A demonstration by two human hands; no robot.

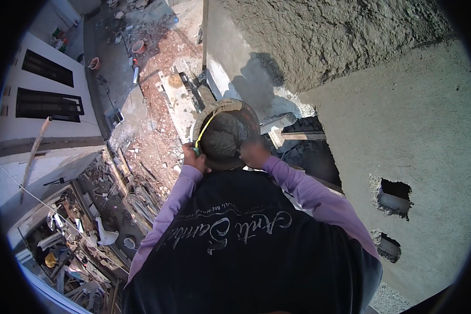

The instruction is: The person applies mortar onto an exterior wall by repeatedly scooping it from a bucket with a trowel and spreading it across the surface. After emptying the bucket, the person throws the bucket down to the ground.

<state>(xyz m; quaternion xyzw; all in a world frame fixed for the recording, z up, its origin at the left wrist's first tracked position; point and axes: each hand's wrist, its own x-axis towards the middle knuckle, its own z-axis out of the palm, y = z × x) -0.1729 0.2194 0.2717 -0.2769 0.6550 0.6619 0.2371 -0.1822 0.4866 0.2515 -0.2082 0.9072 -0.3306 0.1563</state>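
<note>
A round bucket (253,119) with a mortar-smeared rim is in front of my body, and wet grey mortar (224,137) lies inside it. A yellow-green cord or handle arcs over its left side. My left hand (195,159) is closed at the near left of the rim, with a bit of green at its fingers. At the near right side, my right hand (255,152) is closed against the rim; it is blurred, so its exact finger positions are unclear. Purple sleeves cover both forearms.
Rough wet render (340,36) covers the upper wall; smoother plaster (418,110) lies below, with a dark opening (311,152) and small holes. Planks (178,107) stand beyond the bucket. Down left are rubble, scrap wood (70,261) and a pinkish bucket (138,47).
</note>
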